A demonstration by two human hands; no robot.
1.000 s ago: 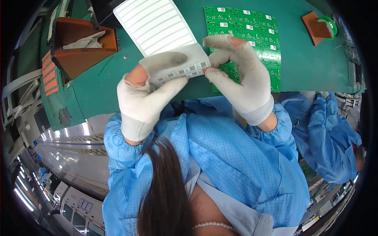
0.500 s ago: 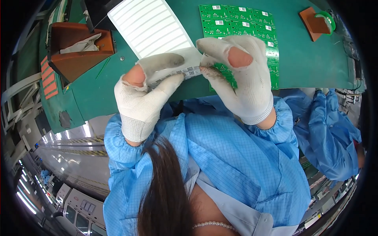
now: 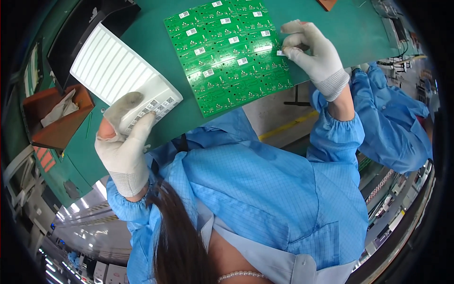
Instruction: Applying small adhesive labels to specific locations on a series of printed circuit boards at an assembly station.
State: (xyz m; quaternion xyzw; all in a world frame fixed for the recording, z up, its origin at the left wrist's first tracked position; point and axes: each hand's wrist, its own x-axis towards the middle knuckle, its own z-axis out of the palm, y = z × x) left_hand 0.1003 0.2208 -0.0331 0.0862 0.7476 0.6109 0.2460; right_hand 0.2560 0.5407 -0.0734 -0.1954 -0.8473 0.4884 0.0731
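Note:
My gloved left hand [image 3: 125,137] pinches the lower end of a white label sheet [image 3: 113,64], which curls over at the bottom where small square-coded labels show. Right of the sheet lies a green circuit board panel [image 3: 220,90], with white coded labels stuck on several of its sections. At the panel's right edge, my gloved right hand [image 3: 314,54] has thumb and forefinger closed on a small white label [image 3: 280,53]. That label sits over the board's edge; whether it touches the surface I cannot tell. Bare fingertips poke out of both gloves.
A brown open bin [image 3: 56,118] holding a white glove stands at the left, beside a black tray [image 3: 71,42]. The green table mat [image 3: 331,19] runs to the right. Another person in a blue smock [image 3: 395,123] sits close by on the right.
My right hand has moved away from the sheet to the panel's right edge, carrying a label. My left hand still holds the sheet. The whole view has shifted, with the panel now more central.

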